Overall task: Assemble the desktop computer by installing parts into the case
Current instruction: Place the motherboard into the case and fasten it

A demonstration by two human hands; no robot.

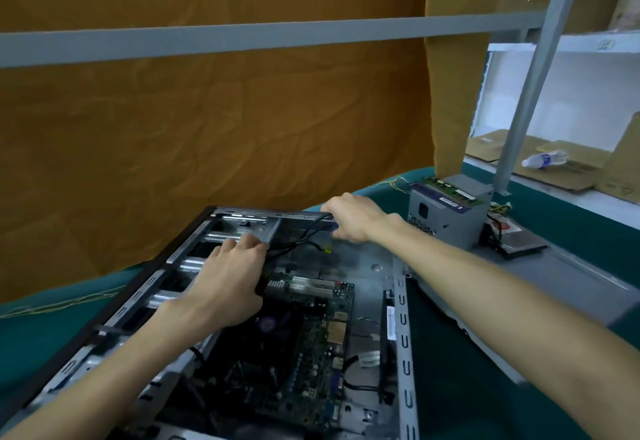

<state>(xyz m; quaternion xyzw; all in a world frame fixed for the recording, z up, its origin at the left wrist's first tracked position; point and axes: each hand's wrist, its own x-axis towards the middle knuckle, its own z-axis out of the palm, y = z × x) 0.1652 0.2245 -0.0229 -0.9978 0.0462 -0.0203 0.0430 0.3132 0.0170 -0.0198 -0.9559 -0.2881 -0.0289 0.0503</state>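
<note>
Limp black cables (298, 237) were pinched by the right hand (349, 218); the left hand (228, 287), fingers curled, rested inside the case (403, 335), grasp indiscernible. Handling by connectors was judged safest.

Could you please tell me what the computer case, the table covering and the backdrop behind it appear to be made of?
Computer case: likely bare sheet steel, grey with a dull sheen and punched slots. Table covering: probably teal fabric, matte, with loose yellow threads at its edge. Backdrop: seemingly mustard cloth, matte and creased.
</note>
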